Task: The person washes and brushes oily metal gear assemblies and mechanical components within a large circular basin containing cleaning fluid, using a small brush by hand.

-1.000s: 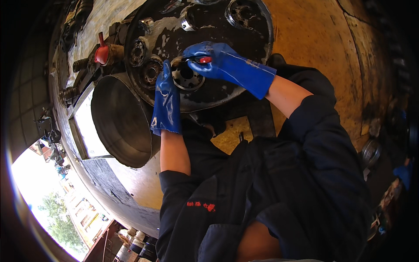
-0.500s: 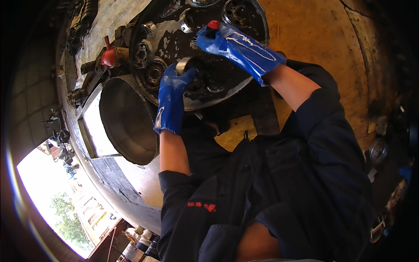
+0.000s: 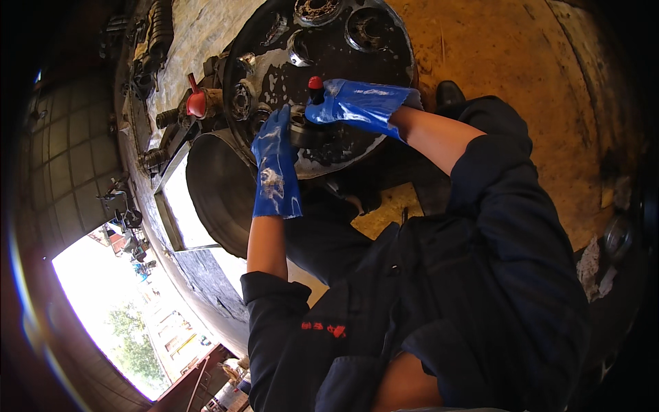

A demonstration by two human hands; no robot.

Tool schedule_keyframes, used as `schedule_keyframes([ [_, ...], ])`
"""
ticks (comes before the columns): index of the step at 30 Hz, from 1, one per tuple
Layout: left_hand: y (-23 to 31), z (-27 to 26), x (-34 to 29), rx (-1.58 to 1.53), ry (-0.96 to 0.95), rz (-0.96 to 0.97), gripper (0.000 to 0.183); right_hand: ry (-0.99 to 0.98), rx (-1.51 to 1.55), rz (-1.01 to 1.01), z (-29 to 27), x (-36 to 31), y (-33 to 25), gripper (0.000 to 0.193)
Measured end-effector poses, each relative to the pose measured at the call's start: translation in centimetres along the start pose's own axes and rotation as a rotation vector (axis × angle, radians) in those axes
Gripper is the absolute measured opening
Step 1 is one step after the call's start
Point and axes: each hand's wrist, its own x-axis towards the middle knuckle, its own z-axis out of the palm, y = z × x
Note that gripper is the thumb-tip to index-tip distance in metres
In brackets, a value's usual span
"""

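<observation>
Both my hands wear blue rubber gloves. My left hand grips a round metal part, like a bearing, at the near edge of a big dark oily disc with several round holes. My right hand is closed around a tool with a small red tip, held right above that same metal part. The tool's body is hidden inside the glove. My dark-sleeved forearms reach up from the lower edge.
A large dark metal basin lies left of my left hand, next to a pale flat tray. A red-capped part and greasy metal pieces sit at upper left. Yellow-brown floor spreads right. A bright doorway opens lower left.
My right hand has pulled back from across the disc and now holds the red-tipped tool upright over the metal part. My left hand has stayed on that part.
</observation>
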Motion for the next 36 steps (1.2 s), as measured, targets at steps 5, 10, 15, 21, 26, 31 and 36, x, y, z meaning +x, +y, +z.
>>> schedule_keyframes([
  [5,0.3,-0.5,0.0,-0.049,-0.058,-0.05,0.084,-0.027,0.121,-0.022,1.8,1.4,1.9,0.051],
  [10,-0.6,0.5,-0.1,-0.057,-0.009,-0.067,0.089,0.014,-0.07,-0.026,3.6,2.9,1.9,0.051],
  [15,0.3,-0.7,-0.9,-0.37,-0.058,-0.304,0.093,-0.056,-0.342,0.208,3.3,4.8,1.6,0.051],
  [21,-4.3,1.9,-2.7,-0.588,-0.073,-0.378,0.088,0.261,-0.53,0.076,3.2,5.2,2.2,0.041],
  [26,-5.5,3.7,-3.4,-1.388,0.057,-0.489,0.075,0.351,-0.504,-0.027,2.2,4.4,3.3,0.038],
  [31,-8.1,5.4,-4.3,-0.947,-0.044,-0.148,0.053,0.21,-0.412,0.067,2.0,3.4,0.4,0.037],
  [36,-8.6,7.3,-2.8,-1.858,-0.071,-0.637,0.055,0.236,-0.473,-0.112,1.8,4.9,5.0,0.04],
])
